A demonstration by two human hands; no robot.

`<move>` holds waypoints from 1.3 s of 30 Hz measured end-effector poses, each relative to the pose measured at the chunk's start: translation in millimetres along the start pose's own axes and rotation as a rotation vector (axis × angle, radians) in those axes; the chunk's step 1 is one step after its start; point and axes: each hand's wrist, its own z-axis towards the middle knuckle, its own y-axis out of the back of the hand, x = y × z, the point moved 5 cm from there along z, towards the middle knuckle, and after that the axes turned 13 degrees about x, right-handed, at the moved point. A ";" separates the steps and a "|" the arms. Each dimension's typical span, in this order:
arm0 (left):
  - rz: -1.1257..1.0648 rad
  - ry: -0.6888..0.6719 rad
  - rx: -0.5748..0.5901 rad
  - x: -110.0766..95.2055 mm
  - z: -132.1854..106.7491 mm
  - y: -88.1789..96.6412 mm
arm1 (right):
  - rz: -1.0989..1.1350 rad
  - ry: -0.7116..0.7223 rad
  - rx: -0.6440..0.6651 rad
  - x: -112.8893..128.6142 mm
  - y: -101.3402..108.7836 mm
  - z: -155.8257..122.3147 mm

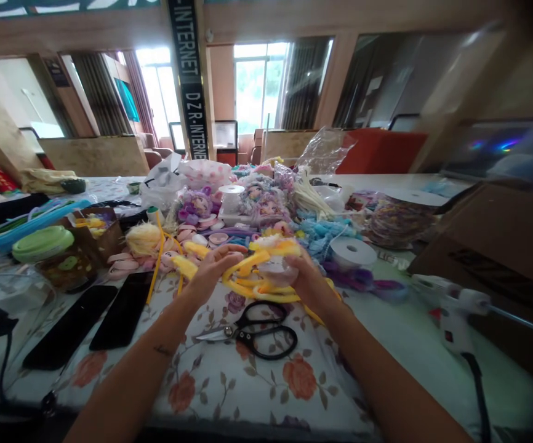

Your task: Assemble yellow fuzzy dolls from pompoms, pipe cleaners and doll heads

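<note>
On the floral tablecloth (229,400), black-handled scissors (248,337) lie just in front of the hands, two black phones (70,329) off to the left, a white glue gun (455,320) well to the right. Now the right hand (307,280) pinches a blurred translucent piece (276,272) among yellow fuzzy strips (239,288); the left hand (215,264) curls beside them, grip impossible to tell. Beyond, a white spool (353,251) and heaped dolls (266,206) crowd close.
</note>
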 end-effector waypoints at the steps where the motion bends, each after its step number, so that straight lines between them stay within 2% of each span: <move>1: -0.001 -0.007 -0.013 -1.7 -0.6 1.0 | -0.003 -0.004 -0.018 -2.0 -0.2 0.0; 7: 0.092 0.019 -0.050 2.9 -3.4 -15.7 | -0.103 -0.047 -0.026 -10.6 -4.9 -2.9; 10: 0.061 0.014 -0.062 4.7 -4.2 -21.0 | -0.109 -0.045 -0.029 -11.2 -4.8 -3.2; 15: -0.093 -0.010 -0.029 2.4 -5.0 -17.2 | 0.025 -0.059 0.008 -13.1 -8.2 -2.7; 20: -0.111 -0.042 -0.057 0.6 -5.7 -15.1 | 0.143 -0.065 0.079 -16.2 -15.8 -4.1; 32: -0.254 0.009 -0.123 8.2 -5.9 -20.2 | 0.118 -0.018 0.052 -15.8 -12.9 -5.2; 34: -0.280 0.017 -0.101 9.6 -5.0 -21.0 | 0.119 -0.018 0.037 -15.1 -13.6 -5.8; 39: -0.390 0.030 0.069 11.3 -5.0 -31.6 | 0.100 -0.077 0.035 -16.5 -17.3 -8.1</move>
